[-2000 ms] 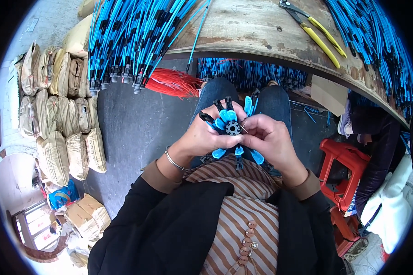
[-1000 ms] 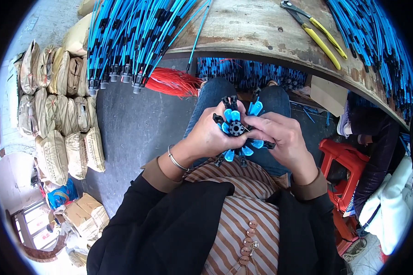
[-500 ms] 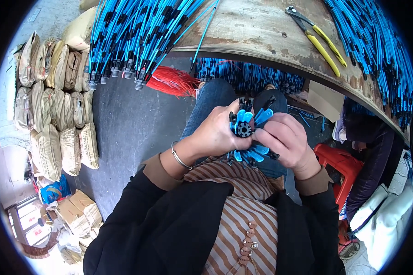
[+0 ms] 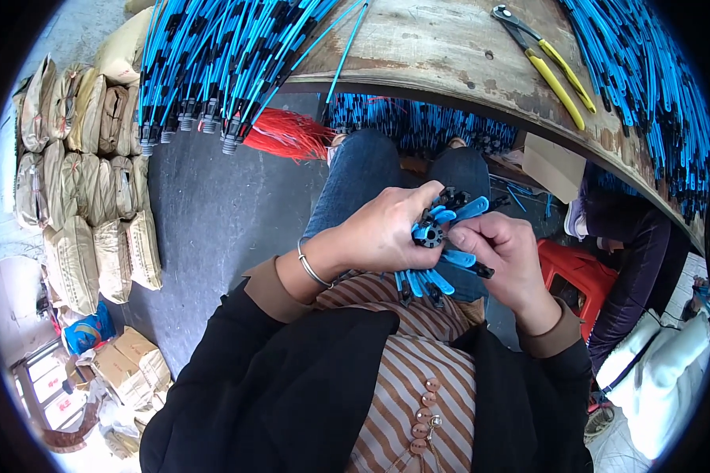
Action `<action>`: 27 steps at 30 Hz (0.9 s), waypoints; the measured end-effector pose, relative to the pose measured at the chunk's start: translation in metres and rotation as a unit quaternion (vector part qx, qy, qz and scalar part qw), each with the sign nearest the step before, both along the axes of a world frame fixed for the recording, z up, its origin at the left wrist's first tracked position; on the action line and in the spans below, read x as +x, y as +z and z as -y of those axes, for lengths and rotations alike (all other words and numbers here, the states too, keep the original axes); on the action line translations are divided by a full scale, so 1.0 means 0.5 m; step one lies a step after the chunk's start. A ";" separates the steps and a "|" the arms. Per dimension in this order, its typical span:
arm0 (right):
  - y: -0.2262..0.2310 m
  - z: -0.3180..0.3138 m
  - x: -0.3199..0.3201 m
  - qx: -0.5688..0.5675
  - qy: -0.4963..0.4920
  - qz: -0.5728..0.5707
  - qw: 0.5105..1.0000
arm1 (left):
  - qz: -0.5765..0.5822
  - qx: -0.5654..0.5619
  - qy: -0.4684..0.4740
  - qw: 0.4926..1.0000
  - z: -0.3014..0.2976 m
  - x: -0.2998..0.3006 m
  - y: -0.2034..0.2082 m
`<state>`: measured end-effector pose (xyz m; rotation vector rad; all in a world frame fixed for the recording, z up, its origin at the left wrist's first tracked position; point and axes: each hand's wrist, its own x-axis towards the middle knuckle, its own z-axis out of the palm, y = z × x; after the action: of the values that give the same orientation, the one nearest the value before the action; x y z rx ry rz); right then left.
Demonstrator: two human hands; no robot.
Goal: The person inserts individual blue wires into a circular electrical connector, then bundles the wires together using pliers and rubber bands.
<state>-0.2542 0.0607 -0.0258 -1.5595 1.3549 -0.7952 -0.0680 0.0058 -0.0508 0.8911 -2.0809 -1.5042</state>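
Above my lap, my left hand [image 4: 390,230] is closed around a bundle of blue strips with black ends [image 4: 423,282]. The strips fan out around a round black slotted hub [image 4: 431,235], whose face points up between my hands. My right hand [image 4: 503,256] is at the hub's right side, thumb and fingertips pinched close to its rim. Whatever is between those fingertips is too small and covered to make out. One blue strip [image 4: 458,258] sticks out just below the right thumb, and another [image 4: 472,208] rises above it.
A worn wooden table [image 4: 418,47] spans the far side, bearing yellow-handled pliers [image 4: 556,79] and blue-and-black bundles [image 4: 229,63] overhanging its left edge. Red strands [image 4: 288,135] hang below. At right are a red stool [image 4: 580,276] and another person's leg [image 4: 639,268]. Stacked sacks [image 4: 83,181] stand left.
Both hands and the bundle have shifted slightly right and down in view. The right hand's thumb now extends to the hub's rim, and the hub has tilted a little. The view itself has shifted slightly.
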 end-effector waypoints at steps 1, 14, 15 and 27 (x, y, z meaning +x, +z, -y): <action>0.017 0.004 -0.001 0.032 -0.017 -0.042 0.998 | 0.006 -0.013 -0.012 1.000 0.002 -0.001 -0.001; 0.067 0.196 -0.172 -0.372 -0.179 -0.379 0.828 | -0.107 0.121 0.000 0.987 0.019 0.019 -0.016; 0.050 0.228 -0.192 -0.439 -0.153 -0.495 0.734 | -0.105 0.129 0.003 0.986 0.021 0.018 -0.014; 0.025 0.124 -0.178 -0.089 -0.127 0.280 0.947 | -0.082 0.110 0.034 0.990 0.023 0.058 -0.001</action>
<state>-0.3430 -0.0013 -0.0133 -1.1639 1.0839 -1.4308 -0.0391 -0.0057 -0.0511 0.8750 -1.7766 -1.7318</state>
